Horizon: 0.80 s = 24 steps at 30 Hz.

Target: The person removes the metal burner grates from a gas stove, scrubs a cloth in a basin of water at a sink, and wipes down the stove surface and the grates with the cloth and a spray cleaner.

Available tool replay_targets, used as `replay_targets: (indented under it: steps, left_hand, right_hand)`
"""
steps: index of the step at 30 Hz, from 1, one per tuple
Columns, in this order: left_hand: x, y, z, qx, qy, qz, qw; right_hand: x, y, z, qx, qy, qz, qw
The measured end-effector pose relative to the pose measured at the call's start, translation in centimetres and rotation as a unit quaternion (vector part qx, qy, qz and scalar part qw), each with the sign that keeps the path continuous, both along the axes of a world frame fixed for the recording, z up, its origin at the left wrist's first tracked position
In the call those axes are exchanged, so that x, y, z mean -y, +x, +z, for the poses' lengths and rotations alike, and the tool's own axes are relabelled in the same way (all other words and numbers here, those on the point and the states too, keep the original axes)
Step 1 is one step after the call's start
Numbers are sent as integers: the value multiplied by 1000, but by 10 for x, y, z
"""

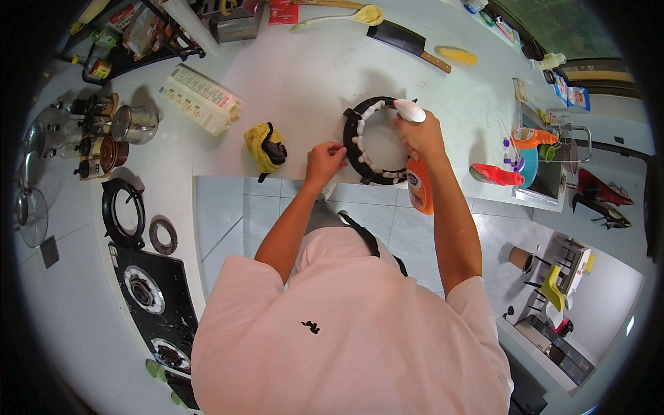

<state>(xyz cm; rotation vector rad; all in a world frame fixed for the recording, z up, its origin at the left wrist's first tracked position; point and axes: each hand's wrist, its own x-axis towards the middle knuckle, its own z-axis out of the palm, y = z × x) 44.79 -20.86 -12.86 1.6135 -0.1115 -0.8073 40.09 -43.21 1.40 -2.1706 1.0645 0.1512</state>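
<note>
My right hand (423,136) grips an orange spray bottle (419,181) by its neck, its white spray head (410,110) over the right rim of a black ring-shaped stove pan support (353,140). White foam (361,140) lies in blobs along the inner edge of that ring, which rests on the white countertop (301,78) near its front edge. Beside the ring's left rim, my left hand (327,162) has its fingers curled, thumb and forefinger close together; whether it touches the ring I cannot tell. Left of that hand lies a crumpled yellow and black cloth (264,148).
Behind the ring lie a cleaver (397,37), a corn cob (456,55) and a spoon (369,15). A red bottle (495,175) lies near the sink (539,189) at right. At left are a packet (199,98), glass jar (136,124), second pan support (106,207) and gas hob (174,280).
</note>
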Motion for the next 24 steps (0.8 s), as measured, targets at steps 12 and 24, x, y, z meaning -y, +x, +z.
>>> replay_targets:
  steps: [12,24]
  left_hand:
    - [0,-1,6,1,16,-13,1000]
    - [0,-2,-2,10,3,-1,1000]
  right_hand:
    - [32,-25,-1,-7,8,-58,998]
    - [56,-64,-11,-29,14,-88,996]
